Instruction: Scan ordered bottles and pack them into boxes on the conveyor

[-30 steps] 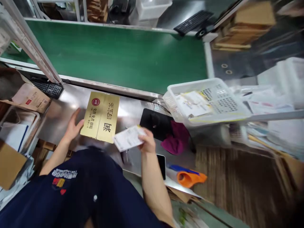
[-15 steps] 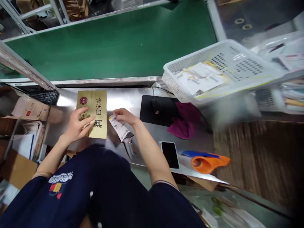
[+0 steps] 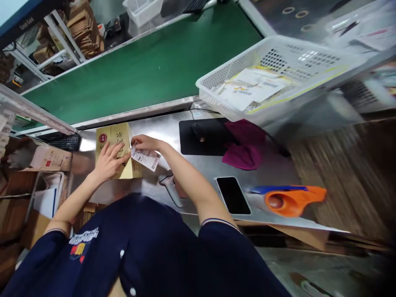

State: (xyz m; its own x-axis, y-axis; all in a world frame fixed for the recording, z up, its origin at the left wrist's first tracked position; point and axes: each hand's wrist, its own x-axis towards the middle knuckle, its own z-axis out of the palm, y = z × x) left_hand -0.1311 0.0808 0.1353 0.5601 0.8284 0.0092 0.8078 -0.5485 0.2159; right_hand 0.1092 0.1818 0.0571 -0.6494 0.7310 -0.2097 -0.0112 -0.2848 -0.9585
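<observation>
A yellow box (image 3: 109,131) with dark printed characters and a round red mark rests on the metal worktop. Across its top face lies my left hand (image 3: 110,161), its fingers spread. My right hand (image 3: 144,143) is at the box's right edge, fingers closed on a printed white label (image 3: 145,158) that hangs beside the box. Just right of the box is a barcode scanner (image 3: 170,187), its handle toward me. Part of the box's print is hidden under my left hand.
Beyond the worktop (image 3: 154,130) runs a green conveyor belt (image 3: 145,66). A white basket (image 3: 213,99) holding papers stands at right. Nearby lie a black mouse pad (image 3: 185,140), a purple cloth (image 3: 243,156), a phone (image 3: 232,196) and an orange tape dispenser (image 3: 287,202). A keyboard (image 3: 69,142) sits at left.
My right hand has carried the label left to the box's right edge. The box is now tilted so its right side shows. The view has shifted too.
</observation>
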